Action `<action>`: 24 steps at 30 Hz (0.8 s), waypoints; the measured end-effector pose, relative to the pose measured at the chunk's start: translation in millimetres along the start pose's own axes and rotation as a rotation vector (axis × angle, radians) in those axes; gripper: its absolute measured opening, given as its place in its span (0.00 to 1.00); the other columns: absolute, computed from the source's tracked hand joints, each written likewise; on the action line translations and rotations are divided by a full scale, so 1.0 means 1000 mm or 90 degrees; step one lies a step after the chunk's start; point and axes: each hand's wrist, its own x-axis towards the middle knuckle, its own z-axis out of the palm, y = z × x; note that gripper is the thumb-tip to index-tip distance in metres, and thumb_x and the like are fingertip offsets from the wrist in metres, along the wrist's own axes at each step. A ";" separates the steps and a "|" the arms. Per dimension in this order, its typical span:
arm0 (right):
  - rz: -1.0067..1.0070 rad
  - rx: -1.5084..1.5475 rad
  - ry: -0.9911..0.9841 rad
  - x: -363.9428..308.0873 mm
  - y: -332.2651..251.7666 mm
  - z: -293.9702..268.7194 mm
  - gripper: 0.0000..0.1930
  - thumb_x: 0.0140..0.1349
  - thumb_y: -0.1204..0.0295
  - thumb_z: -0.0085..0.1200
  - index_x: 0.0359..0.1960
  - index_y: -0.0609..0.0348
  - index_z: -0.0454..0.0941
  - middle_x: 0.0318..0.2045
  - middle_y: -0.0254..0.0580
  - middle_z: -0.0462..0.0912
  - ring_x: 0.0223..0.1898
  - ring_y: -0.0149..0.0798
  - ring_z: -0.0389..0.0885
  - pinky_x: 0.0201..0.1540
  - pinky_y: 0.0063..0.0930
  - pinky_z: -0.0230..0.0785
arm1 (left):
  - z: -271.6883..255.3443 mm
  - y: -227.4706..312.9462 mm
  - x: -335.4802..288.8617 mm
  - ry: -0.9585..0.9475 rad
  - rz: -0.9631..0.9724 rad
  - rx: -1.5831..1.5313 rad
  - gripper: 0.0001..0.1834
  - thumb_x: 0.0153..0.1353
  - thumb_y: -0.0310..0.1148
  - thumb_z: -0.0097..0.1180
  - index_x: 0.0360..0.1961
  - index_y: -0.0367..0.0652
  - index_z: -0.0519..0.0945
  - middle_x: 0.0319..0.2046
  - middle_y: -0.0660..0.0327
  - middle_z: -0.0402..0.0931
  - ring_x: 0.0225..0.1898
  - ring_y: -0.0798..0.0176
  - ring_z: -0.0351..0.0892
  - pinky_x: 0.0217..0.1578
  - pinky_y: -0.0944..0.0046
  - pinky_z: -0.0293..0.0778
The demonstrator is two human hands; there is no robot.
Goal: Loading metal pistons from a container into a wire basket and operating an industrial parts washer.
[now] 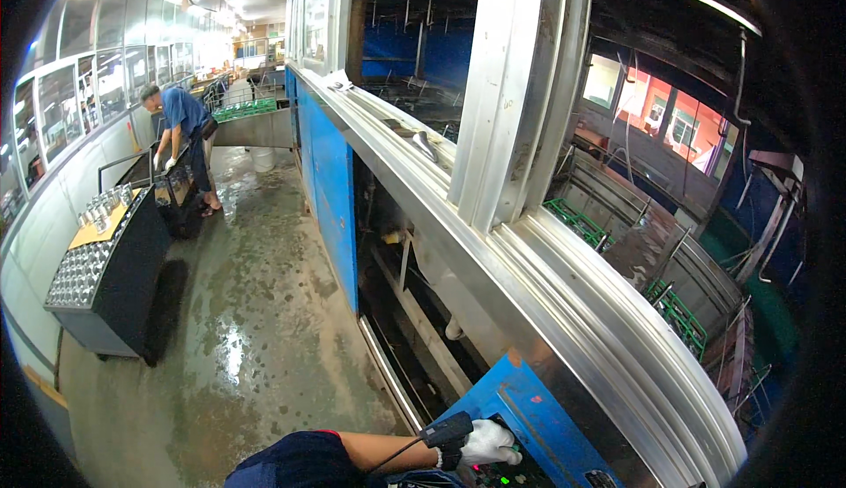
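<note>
My left hand, in a white glove, is at a control panel at the lower right. Its fingers are curled and pressed together against the panel; whatever they grip is hidden beneath them. Small red and green lights glow just below the hand. A black device with a cable is strapped at my left wrist. The panel sits by a blue metal housing. My right hand is out of the picture.
A long aluminium window frame runs beside me, with green racks inside. A blue door panel stands next to an opening. To the left, a dark cart carries rows of metal parts. A co-worker bends over another cart on the wet floor.
</note>
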 end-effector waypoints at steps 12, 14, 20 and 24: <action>-0.021 -0.058 -0.009 -0.005 0.029 -0.006 0.23 0.61 0.52 0.49 0.49 0.58 0.76 0.49 0.54 0.77 0.50 0.51 0.76 0.58 0.43 0.64 | 0.015 -0.025 0.013 -0.062 0.039 -0.091 0.22 0.66 0.48 0.47 0.50 0.42 0.77 0.45 0.50 0.78 0.48 0.51 0.76 0.52 0.61 0.69; -0.015 -0.081 -0.012 -0.008 0.037 -0.010 0.23 0.62 0.52 0.49 0.49 0.58 0.76 0.49 0.54 0.77 0.50 0.51 0.76 0.58 0.44 0.64 | -0.017 0.021 0.007 -0.068 -0.021 -0.059 0.21 0.66 0.45 0.48 0.53 0.43 0.75 0.46 0.51 0.77 0.49 0.52 0.75 0.52 0.62 0.69; -0.018 -0.125 -0.033 -0.021 0.053 -0.020 0.23 0.62 0.52 0.49 0.49 0.57 0.75 0.48 0.54 0.78 0.50 0.51 0.76 0.58 0.44 0.65 | 0.001 0.000 0.013 -0.052 0.102 -0.159 0.15 0.63 0.36 0.52 0.48 0.41 0.77 0.40 0.52 0.78 0.42 0.54 0.77 0.45 0.59 0.71; -0.016 -0.145 -0.043 -0.026 0.053 -0.023 0.23 0.62 0.53 0.49 0.49 0.57 0.75 0.48 0.54 0.78 0.49 0.51 0.77 0.58 0.44 0.65 | -0.007 0.011 0.012 -0.058 0.046 -0.056 0.15 0.64 0.36 0.51 0.49 0.42 0.77 0.41 0.52 0.78 0.43 0.55 0.77 0.46 0.60 0.71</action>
